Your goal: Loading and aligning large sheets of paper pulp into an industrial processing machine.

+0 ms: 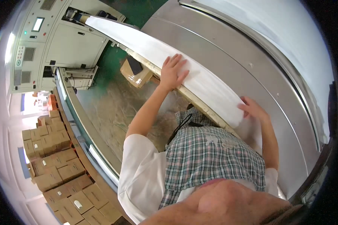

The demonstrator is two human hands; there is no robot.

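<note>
A long white roll [210,84] of smooth sheet material runs in front of me, from the machine at the far left toward my right side. My left hand [172,73] lies on the roll, palm down with its fingers spread. Farther along the roll, my right hand [255,110] rests at its right side, fingers loosely bent and apart, slightly smeared by motion. Neither hand grips anything. The roll's near end is partly hidden by my right arm and checked apron [214,157].
Beyond the roll is a broad metal panel [229,48], with white sheet material at the upper right. A pale machine cabinet [73,45] stands far left. An open cardboard box [137,77] with a dark item sits below the roll. Stacked cartons [60,165] line the left.
</note>
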